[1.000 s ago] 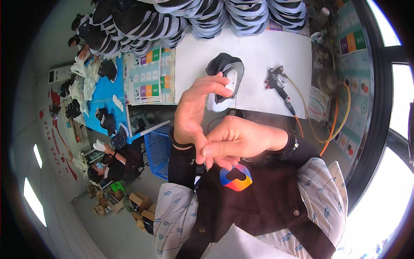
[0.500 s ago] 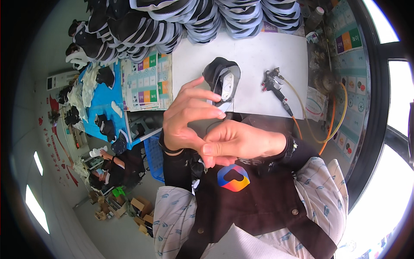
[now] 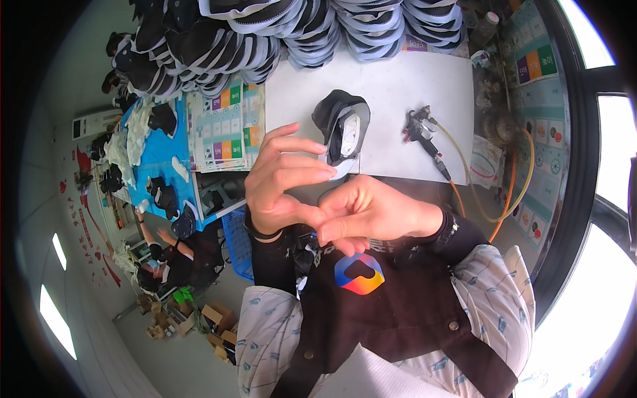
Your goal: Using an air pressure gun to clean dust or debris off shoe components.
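Above my apron, my two hands meet. My left hand [image 3: 282,192] has its fingers stretched and apart, with nothing visible in them. Its thumb runs into my right hand [image 3: 378,211], whose thumb and fingers are closed around it. Whether anything small sits between them is hidden. Just beyond my left fingertips, a black cupped piece like a shoe upper [image 3: 337,106] lies on the white tabletop [image 3: 391,86]. It has a grey edge and white material inside. Neither hand visibly grips it.
A spray gun [image 3: 419,126] with a yellow hose [image 3: 462,142] and an orange hose lies at the right. Stacks of grey-edged black pieces [image 3: 308,36] line the back. Leftward are a blue table [image 3: 142,182], a blue crate [image 3: 237,244] and a seated co-worker [image 3: 179,262].
My joined hands have shifted slightly, the left fingers drawing back from the black piece. The right hand stays closed on my left thumb. At the left, the co-worker's arm has reached out.
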`<action>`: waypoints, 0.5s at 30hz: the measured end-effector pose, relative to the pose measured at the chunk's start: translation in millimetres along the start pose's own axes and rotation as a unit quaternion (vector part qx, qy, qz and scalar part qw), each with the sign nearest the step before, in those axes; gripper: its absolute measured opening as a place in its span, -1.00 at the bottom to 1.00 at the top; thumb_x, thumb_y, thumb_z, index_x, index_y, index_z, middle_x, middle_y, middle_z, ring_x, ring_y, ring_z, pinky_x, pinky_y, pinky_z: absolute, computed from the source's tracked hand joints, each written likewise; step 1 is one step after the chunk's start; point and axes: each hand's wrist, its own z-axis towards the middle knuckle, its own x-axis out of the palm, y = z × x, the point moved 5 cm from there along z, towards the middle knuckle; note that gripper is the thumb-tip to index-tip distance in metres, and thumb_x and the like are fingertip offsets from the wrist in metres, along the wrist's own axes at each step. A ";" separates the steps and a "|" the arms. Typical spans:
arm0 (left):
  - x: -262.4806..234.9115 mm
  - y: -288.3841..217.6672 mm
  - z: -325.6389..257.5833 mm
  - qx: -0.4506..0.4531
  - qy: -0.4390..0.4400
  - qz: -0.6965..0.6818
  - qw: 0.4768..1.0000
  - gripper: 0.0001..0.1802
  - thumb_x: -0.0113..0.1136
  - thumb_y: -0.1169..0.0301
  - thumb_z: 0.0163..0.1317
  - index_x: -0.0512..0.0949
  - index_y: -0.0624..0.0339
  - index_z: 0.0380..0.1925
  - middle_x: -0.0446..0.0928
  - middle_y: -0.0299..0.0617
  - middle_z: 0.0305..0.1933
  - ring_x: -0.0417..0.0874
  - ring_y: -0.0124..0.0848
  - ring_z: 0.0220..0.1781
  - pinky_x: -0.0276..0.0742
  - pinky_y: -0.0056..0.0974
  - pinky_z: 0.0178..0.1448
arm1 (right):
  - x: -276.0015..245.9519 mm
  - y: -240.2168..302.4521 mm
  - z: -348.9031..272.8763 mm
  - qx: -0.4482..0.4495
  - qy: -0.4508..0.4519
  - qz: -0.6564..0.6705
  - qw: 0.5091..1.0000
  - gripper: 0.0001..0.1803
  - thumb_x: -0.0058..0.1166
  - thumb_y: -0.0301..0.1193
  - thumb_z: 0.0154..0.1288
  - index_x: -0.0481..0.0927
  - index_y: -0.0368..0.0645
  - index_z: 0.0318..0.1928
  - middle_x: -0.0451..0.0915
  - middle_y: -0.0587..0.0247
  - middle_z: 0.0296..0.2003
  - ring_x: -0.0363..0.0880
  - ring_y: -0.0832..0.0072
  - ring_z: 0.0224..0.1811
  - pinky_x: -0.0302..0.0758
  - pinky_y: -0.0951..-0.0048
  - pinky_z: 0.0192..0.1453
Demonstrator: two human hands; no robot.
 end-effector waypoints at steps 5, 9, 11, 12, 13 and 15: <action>4.5 -0.1 -0.4 -0.016 -0.003 -0.070 0.997 -0.25 0.48 -0.24 -0.15 0.64 0.13 -0.14 0.78 -0.25 -0.18 0.76 -0.07 0.04 0.48 0.25 0.35 | -3.2 -3.7 0.7 -0.008 0.043 0.044 0.998 -0.72 0.18 -0.31 0.59 0.73 -0.30 -0.20 0.76 0.21 -0.45 0.67 0.60 -0.53 0.59 0.58 -0.41; 9.5 3.3 -2.9 -0.013 -0.003 -0.116 0.993 -0.22 0.50 -0.23 -0.18 0.63 0.14 -0.10 0.77 -0.22 -0.16 0.75 -0.06 0.05 0.49 0.25 0.34 | 2.7 -2.6 2.4 -0.052 0.075 0.058 0.994 -0.75 0.11 -0.38 0.62 0.71 -0.34 -0.03 0.80 0.14 -0.32 0.75 0.53 -0.42 0.71 0.51 -0.26; 9.5 4.8 -2.9 -0.023 -0.016 -0.108 0.994 -0.21 0.48 -0.25 -0.16 0.62 0.15 -0.09 0.77 -0.19 -0.16 0.75 -0.05 0.05 0.50 0.24 0.34 | 4.5 -8.6 7.6 -0.081 0.068 0.068 0.992 -0.77 0.11 -0.40 0.61 0.70 -0.35 -0.01 0.80 0.14 -0.31 0.76 0.52 -0.39 0.72 0.50 -0.23; 9.3 4.9 -4.7 -0.022 -0.016 -0.108 0.994 -0.21 0.48 -0.25 -0.16 0.62 0.15 -0.09 0.77 -0.19 -0.16 0.75 -0.05 0.05 0.50 0.24 0.34 | 5.4 -7.6 9.7 -0.108 0.064 0.079 0.989 -0.78 0.12 -0.43 0.60 0.69 -0.35 0.01 0.81 0.14 -0.29 0.77 0.51 -0.37 0.73 0.49 -0.20; 7.1 5.2 -7.4 -0.035 -0.030 -0.098 0.994 -0.21 0.48 -0.26 -0.15 0.62 0.15 -0.10 0.77 -0.19 -0.16 0.75 -0.05 0.05 0.50 0.24 0.34 | 9.7 0.3 0.9 -0.051 0.048 0.107 0.992 -0.80 0.21 -0.43 0.54 0.70 -0.34 -0.01 0.81 0.17 -0.29 0.76 0.54 -0.38 0.72 0.52 -0.21; 4.6 6.2 -9.7 -0.048 -0.044 -0.089 0.994 -0.21 0.47 -0.27 -0.14 0.62 0.16 -0.10 0.77 -0.19 -0.16 0.75 -0.04 0.06 0.50 0.23 0.34 | 2.0 -5.2 1.8 -0.039 0.032 0.045 0.998 -0.81 0.26 -0.41 0.50 0.73 -0.31 -0.07 0.80 0.21 -0.31 0.75 0.57 -0.40 0.70 0.55 -0.25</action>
